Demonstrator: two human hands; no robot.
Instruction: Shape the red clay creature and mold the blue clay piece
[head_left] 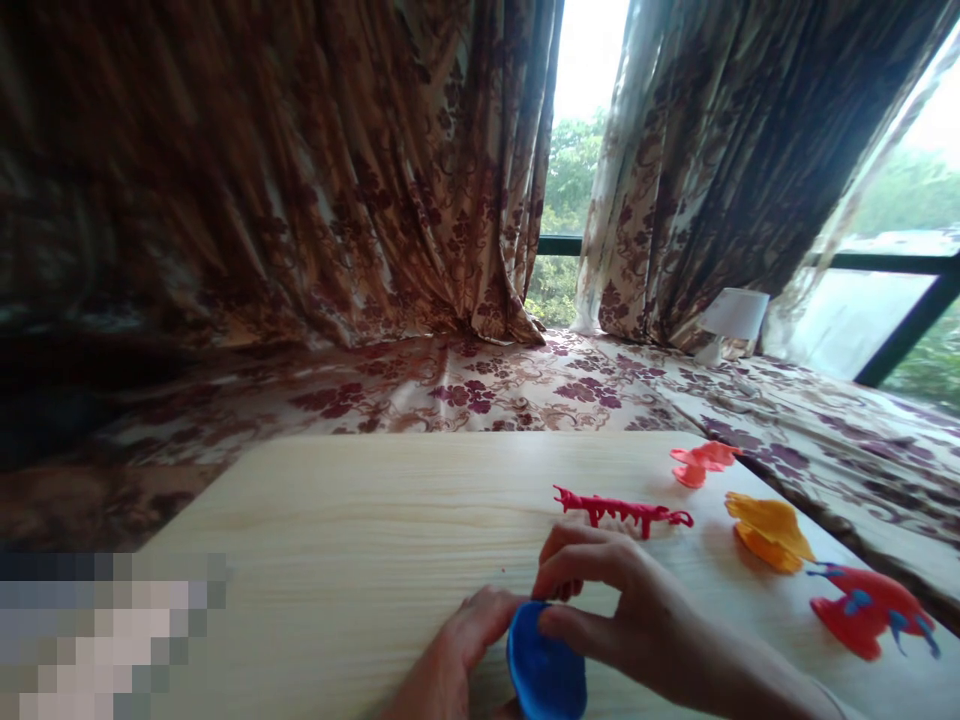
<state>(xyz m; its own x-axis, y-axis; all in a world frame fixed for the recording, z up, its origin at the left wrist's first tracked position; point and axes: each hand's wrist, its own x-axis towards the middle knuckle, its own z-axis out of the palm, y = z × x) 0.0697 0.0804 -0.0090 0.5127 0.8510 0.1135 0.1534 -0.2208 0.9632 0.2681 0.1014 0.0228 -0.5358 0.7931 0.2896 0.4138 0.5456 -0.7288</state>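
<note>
A flattened, rounded piece of blue modelling clay [551, 672] is between my hands at the near edge of the wooden table. My left hand [463, 650] grips it from the left side, its lower fingers partly hidden behind the clay. With thumb and fingers, my right hand [607, 590] pinches the clay's upper rim. Just beyond my right hand stands a long, thin crimson clay figure [622, 508] with short legs and a curled tail.
Along the table's right side sit a coral clay figure [702, 463], an orange-yellow one [771, 535] and a red one with blue parts [870, 610]. Behind the wooden table [360, 520] are floral cloth [480, 390], curtains [420, 180] and a white lamp [736, 313]. The lower left corner is pixelated.
</note>
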